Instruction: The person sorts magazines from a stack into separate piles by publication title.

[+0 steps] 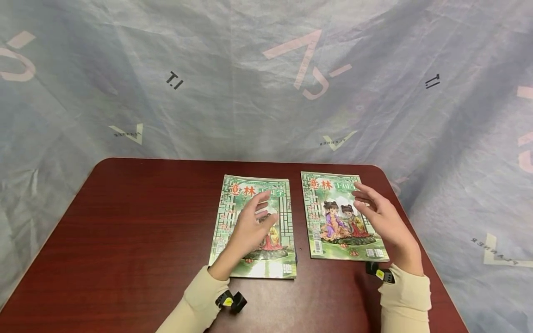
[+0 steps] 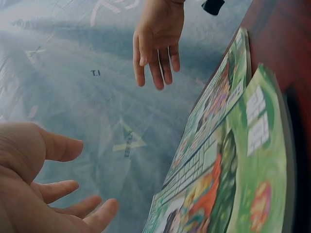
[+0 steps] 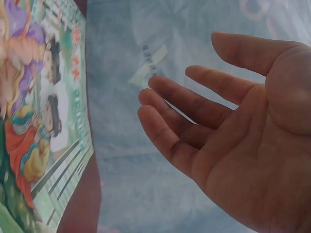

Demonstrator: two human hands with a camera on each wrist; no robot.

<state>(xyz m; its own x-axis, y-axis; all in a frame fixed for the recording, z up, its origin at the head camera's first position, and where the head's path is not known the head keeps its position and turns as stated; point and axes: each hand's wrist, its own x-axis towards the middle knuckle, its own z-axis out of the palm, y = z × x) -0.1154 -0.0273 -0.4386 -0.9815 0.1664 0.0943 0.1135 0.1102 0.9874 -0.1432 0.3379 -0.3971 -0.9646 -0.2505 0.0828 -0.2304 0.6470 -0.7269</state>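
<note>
Two green magazines with the same cover of illustrated children lie on the table. The left magazine (image 1: 258, 266) looks like the top of a small stack, with another edge showing beneath it. My left hand (image 1: 249, 225) hovers over it, fingers relaxed and apart, hiding part of the cover picture. The right magazine (image 1: 333, 222) sits a short gap away. Above its right side, my right hand (image 1: 385, 219) is held with loosely bent fingers. Neither hand holds anything; in the right wrist view the palm of the right hand (image 3: 233, 126) is bare.
The dark red wooden table (image 1: 116, 231) has rounded far corners. Behind and beside it hangs a grey printed cloth (image 1: 233, 92). A small black wrist camera (image 1: 231, 301) is strapped at the left sleeve, and another wrist camera (image 1: 380, 272) at the right.
</note>
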